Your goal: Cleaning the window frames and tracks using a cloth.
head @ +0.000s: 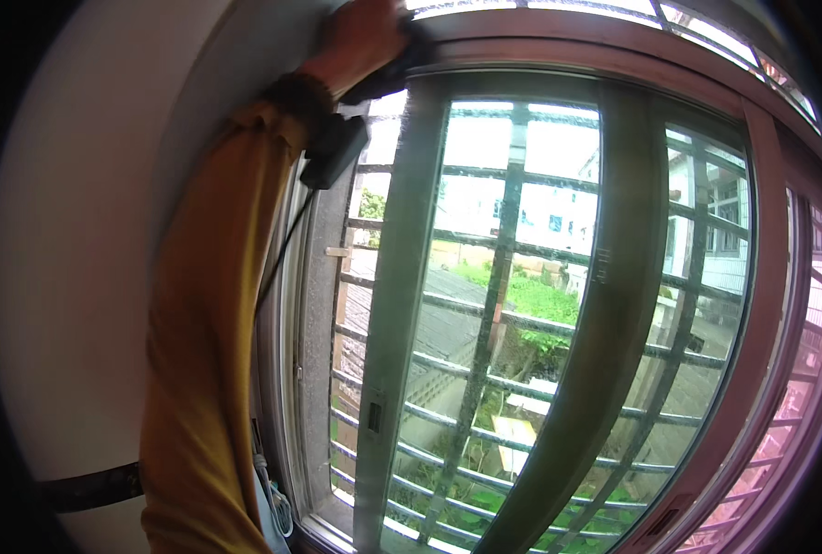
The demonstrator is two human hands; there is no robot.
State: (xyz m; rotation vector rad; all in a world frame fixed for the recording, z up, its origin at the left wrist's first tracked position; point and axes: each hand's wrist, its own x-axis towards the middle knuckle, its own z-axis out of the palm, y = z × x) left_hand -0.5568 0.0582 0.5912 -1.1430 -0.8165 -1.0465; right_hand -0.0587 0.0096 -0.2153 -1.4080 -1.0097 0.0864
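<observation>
My left hand [362,43] reaches up to the upper left corner of the window and is blurred. It is closed around a dark cloth [390,69], pressed against or close to the top of the window frame [494,50]. A black box-shaped device [335,154] with a thin cable hangs at the wrist, below the dark cuff. A mustard-yellow sleeve [203,360] covers the arm. Just right of the arm stands a sliding window sash [391,291] with a recessed latch [375,415]. My right hand is out of view.
Metal security bars [452,367] cross outside the glass. Left of the sash a narrow gap shows the bars directly. A pale wall [85,277] with a dark band [92,487] rises at left. A coiled grey cord [279,509] hangs near the lower window corner.
</observation>
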